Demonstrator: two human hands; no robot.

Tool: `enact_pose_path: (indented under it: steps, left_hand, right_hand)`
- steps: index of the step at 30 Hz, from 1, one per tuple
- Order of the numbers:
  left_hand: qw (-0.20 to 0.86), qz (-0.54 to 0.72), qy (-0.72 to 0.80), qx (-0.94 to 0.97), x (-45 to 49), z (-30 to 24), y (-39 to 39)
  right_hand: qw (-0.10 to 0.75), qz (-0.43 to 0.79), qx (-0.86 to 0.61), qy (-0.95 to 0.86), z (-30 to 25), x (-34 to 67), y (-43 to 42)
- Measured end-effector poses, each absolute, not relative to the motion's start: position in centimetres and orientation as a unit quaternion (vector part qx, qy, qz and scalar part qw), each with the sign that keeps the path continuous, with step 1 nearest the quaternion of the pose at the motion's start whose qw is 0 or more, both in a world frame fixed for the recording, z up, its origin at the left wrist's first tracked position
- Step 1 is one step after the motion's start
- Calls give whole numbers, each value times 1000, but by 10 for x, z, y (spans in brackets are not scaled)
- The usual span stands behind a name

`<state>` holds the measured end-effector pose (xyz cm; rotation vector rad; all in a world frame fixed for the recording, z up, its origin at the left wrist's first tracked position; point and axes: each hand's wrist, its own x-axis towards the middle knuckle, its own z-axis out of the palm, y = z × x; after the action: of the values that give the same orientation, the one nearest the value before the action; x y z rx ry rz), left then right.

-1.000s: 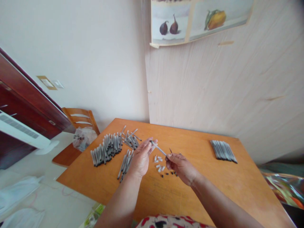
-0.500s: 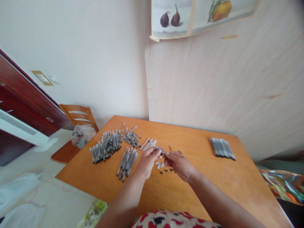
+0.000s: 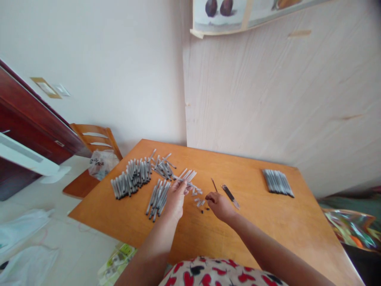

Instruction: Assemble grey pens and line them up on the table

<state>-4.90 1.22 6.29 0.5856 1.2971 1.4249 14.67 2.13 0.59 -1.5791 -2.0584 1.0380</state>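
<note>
My left hand (image 3: pixel 175 197) is closed on a thin grey pen tube (image 3: pixel 185 182), held low over the orange wooden table (image 3: pixel 291 222). My right hand (image 3: pixel 218 205) rests on the table with its fingers pinched at some tiny black bits (image 3: pixel 203 209) beside small white caps (image 3: pixel 199 201). What the right fingers pinch is too small to name. A thin dark refill (image 3: pixel 214 184) and a dark pen (image 3: pixel 229 195) lie just beyond the right hand.
Loose grey pen tubes lie in a big pile (image 3: pixel 131 178), a smaller heap (image 3: pixel 163 168) and a bundle (image 3: pixel 158 197) left of my hands. A neat row of pens (image 3: pixel 278 182) sits at the far right. A wooden chair (image 3: pixel 92 157) holds a plastic bag.
My hands have drawn apart and dropped to the table. The left hand keeps the tube and has moved left. The right hand has let go of it and gone down to the small black bits.
</note>
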Motion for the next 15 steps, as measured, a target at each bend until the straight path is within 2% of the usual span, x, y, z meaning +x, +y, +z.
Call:
enact_pose_path:
  steps: [5, 15]
  left_hand:
    - [530, 598, 554, 232, -52, 64, 12]
    - [528, 601, 558, 221, -58, 61, 10]
  right_hand:
    - [58, 278, -535, -796, 1, 137, 23]
    - [4, 229, -520, -823, -9, 133, 29]
